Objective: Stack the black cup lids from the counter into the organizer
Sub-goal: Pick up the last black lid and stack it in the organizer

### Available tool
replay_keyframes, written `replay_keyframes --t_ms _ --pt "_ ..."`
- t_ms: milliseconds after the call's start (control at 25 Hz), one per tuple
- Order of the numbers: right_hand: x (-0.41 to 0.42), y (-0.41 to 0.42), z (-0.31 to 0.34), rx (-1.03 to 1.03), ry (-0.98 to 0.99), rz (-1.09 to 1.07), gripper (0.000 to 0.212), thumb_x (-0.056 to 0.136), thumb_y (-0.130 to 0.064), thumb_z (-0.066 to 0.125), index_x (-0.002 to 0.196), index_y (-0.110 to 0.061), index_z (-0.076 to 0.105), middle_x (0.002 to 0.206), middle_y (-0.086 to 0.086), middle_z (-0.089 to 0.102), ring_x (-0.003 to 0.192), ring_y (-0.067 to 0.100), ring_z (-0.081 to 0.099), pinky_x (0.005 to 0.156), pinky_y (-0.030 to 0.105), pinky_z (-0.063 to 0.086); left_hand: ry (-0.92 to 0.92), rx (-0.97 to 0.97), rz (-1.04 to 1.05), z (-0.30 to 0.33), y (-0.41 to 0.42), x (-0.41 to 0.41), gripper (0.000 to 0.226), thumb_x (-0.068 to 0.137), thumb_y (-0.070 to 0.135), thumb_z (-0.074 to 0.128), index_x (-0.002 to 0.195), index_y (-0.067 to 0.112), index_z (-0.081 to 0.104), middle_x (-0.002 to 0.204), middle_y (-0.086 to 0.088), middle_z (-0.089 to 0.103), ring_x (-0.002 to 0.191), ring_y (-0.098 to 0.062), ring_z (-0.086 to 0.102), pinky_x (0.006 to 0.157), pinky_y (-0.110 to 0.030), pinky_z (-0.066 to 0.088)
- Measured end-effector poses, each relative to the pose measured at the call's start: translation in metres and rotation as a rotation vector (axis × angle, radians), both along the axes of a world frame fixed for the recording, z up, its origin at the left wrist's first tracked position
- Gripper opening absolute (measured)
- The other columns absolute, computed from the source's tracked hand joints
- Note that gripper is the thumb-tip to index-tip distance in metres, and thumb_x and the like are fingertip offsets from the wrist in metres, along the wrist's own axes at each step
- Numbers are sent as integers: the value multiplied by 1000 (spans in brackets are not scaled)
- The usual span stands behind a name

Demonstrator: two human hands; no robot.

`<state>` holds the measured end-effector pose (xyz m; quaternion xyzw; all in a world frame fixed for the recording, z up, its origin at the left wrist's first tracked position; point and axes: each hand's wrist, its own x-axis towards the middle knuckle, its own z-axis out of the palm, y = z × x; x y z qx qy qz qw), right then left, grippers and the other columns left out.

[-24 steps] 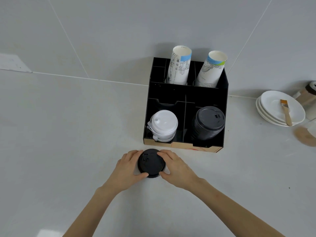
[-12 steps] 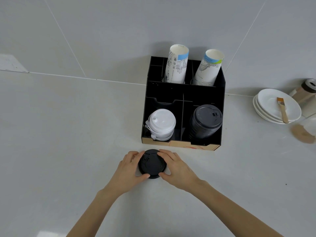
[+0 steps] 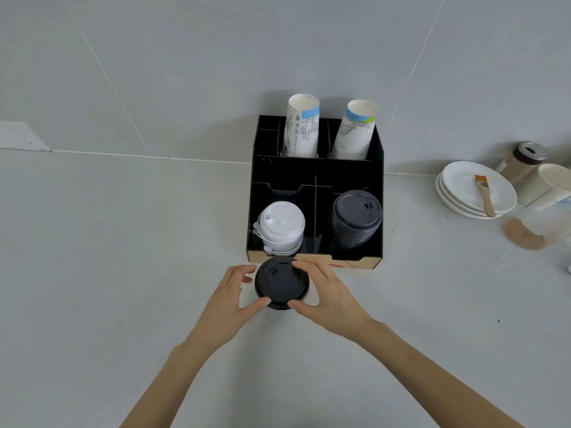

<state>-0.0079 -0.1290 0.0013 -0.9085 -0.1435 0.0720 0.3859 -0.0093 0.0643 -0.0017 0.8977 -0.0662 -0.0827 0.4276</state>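
A short stack of round black plastic cup lids (image 3: 281, 285) sat on the pale grey counter (image 3: 92, 273), gripped from both sides. The left hand (image 3: 227, 307) curled around its left edge, thumb pressed at the near rim and fingertips (image 3: 247, 268) at the far rim. The right hand (image 3: 329, 299) closed on the right edge the same way, its thumb close beside the left thumb. Just beyond the fingertips stood the black compartmented organizer with a bare wooden front edge (image 3: 355, 263). Beyond the right fingers, its front right compartment held a tall stack of black lids (image 3: 355, 219); beyond the left fingers, the front left one held white plastic lids (image 3: 280, 225). Two printed paper cup stacks (image 3: 304, 126) leaned in the rear compartments.
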Motion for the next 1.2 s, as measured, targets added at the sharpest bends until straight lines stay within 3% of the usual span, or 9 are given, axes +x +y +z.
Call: replay_keyframes --t_ms 120,360,480,600,760,880,1040,1200 --pt "1 -4 9 47 -57 -51 59 75 -22 69 126 -13 39 129 6 39 113 10 41 90 -5 27 -45 -47 29 8 -9 1 44 80 20 63 119 15 43 113 5 42 93 -5 50 77 -12 36" --pt "3 -9 23 100 -120 -155 60 74 -19 71 125 -12 39 127 8 36 108 9 39 84 -11 25 -46 -175 54 22 -27 6 42 82 18 60 120 21 43 117 4 44 93 3 53 71 -4 45" --pt "2 -11 26 99 -133 -158 63 75 -19 71 127 -12 38 126 8 36 108 9 38 88 -9 24 -33 -203 42 26 -34 8 54 79 18 65 126 21 39 118 4 42 94 0 54 71 -1 46" --pt "0 -16 29 83 -114 -128 65 76 -22 69 131 -16 34 131 6 34 116 13 38 96 7 29 -21 -203 20 29 -37 12 63 76 18 68 129 20 35 121 2 41 96 -8 54 73 -11 49" --pt "-3 -27 32 62 -82 -96 65 79 -24 66 134 -19 30 140 2 34 124 16 32 104 24 31 1 -184 -43 33 -37 16 65 75 19 69 130 24 34 122 5 41 97 3 50 76 -15 45" --pt "-2 -33 35 68 -107 -114 61 80 -23 65 132 -17 34 135 1 41 119 15 35 104 31 38 20 -160 -77 35 -41 19 69 74 20 70 131 23 32 120 8 42 97 -1 50 75 -12 42" --pt "0 -41 39 57 -148 -158 60 78 -21 67 129 -15 37 131 3 43 115 10 33 99 22 30 39 -135 -101 41 -49 28 67 73 22 71 128 24 34 114 7 49 99 -9 51 74 -11 40" --pt "3 -49 42 58 -156 -205 61 77 -22 68 130 -15 37 131 4 42 117 16 38 100 23 32 79 -113 -120 50 -60 37 67 72 22 72 127 23 34 107 4 51 98 -12 50 75 -10 38"
